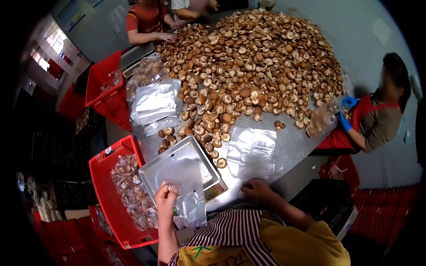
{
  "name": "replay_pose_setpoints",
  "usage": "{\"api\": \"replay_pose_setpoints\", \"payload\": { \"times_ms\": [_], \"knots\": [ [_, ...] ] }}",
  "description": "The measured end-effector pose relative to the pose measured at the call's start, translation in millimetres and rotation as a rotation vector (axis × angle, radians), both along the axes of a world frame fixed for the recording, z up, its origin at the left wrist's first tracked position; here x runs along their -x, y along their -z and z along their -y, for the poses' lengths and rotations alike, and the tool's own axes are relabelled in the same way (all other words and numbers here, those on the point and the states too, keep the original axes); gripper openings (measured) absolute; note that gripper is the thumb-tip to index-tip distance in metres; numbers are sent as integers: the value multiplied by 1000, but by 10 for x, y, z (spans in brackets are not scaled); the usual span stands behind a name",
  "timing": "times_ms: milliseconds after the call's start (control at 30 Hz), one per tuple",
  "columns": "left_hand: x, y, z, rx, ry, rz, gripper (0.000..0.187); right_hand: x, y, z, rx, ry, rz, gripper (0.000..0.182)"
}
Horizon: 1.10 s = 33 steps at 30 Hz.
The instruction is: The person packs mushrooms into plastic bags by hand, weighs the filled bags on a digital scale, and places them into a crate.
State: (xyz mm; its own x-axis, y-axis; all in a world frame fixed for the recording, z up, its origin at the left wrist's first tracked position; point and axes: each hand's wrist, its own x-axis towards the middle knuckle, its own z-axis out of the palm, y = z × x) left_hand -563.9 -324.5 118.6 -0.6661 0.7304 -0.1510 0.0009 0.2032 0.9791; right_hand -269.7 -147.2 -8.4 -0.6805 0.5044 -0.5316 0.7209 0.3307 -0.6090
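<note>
My left hand [166, 194] is closed in a pinch on the top edge of a clear plastic bag [191, 210], which hangs down in front of the metal scale tray [150, 170]. Its fingers are over the tray's near edge. My right hand [257, 189] has its fingers curled in, with nothing visible in them. It is at the near edge of the metal table, just below a stack of clear plastic bags [253, 146]. Loose shiitake mushrooms [221, 162] lie beside the scale tray and reach back to a large heap [253, 62].
A red crate [133, 235] with bagged mushrooms [128, 188] stands at my left. More flat bags [155, 102] lie on the table's left side. A blue-gloved person [377, 111] holds mushrooms at right; another person's hand [167, 37] touches the heap at the back.
</note>
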Motion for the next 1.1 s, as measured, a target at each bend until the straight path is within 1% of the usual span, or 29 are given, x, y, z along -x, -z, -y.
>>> {"api": "replay_pose_setpoints", "payload": {
  "times_ms": [67,100,133,200,233,267,300,333,400,433,467,533,567,600,633,667,700,733,767,800,833,867,900,933,967,1000,1067,1100],
  "knots": [
    [-141,-83,-161,-76,-14,41,19,31,-260,-163,-87,255,-283,34],
    [-139,1,-175,-82,-14,43,19,9,-159,-305,-205,255,-425,37],
    [-185,51,-227,-73,-28,41,19,2,-66,-470,-194,243,-426,37],
    [-299,93,-384,-157,-57,104,21,49,12,-811,-609,154,-513,42],
    [-307,139,-384,-91,-44,162,21,38,154,-914,-601,145,-516,42],
    [-359,170,-427,-87,-57,161,21,30,325,-1016,-700,103,-422,47],
    [-400,193,-486,-121,-58,124,21,28,414,-1093,-799,61,-329,51],
    [-436,201,-554,-155,-61,86,21,-1,498,-1104,-794,50,-336,51],
    [-526,142,-653,-150,-73,100,21,-43,542,-929,-509,-168,-318,58],
    [-574,120,-691,-152,-73,114,21,-28,530,-817,-481,-244,-149,55],
    [-615,120,-724,-148,-89,111,21,-64,429,-784,-398,-277,-165,52],
    [-668,116,-787,-79,-43,241,21,-64,335,-864,-266,-301,-156,47],
    [-701,117,-837,-58,1,227,21,-65,313,-951,-264,-325,-167,47],
    [-749,95,-889,-59,-24,219,21,-66,293,-1078,-174,-261,-233,45],
    [-799,50,-968,-71,49,249,21,-39,249,-1196,-84,-195,-294,44],
    [-832,27,-1031,-86,125,280,21,7,122,-1292,27,-27,-397,34],
    [-836,86,-1064,-82,204,273,20,60,-130,-1458,241,51,-402,33],
    [-877,64,-1121,-88,194,274,20,118,-320,-1635,454,134,-398,33],
    [-925,21,-1192,-76,263,309,19,141,-232,-1804,670,156,-473,40],
    [-961,-4,-1250,-65,335,342,19,145,-290,-1926,775,99,-535,47],
    [-941,27,-1264,40,401,307,17,165,-258,-2008,854,89,-476,48],
    [-962,51,-1326,35,395,305,17,195,-214,-2073,932,78,-416,49],
    [-992,74,-1399,41,432,254,17,211,-177,-2100,930,69,-414,49],
    [-1012,103,-1458,49,466,200,16,229,-144,-2100,935,98,-358,48],
    [-1024,166,-1477,81,481,37,16,252,-129,-2103,939,126,-304,47],
    [-1053,236,-1488,79,469,31,16,262,-162,-2129,938,112,-304,47],
    [-1141,360,-1505,145,398,-175,14,251,-251,-2183,747,-130,-330,43],
    [-1183,386,-1522,194,348,-226,15,245,-203,-2140,736,-102,-431,35]
  ]
}}
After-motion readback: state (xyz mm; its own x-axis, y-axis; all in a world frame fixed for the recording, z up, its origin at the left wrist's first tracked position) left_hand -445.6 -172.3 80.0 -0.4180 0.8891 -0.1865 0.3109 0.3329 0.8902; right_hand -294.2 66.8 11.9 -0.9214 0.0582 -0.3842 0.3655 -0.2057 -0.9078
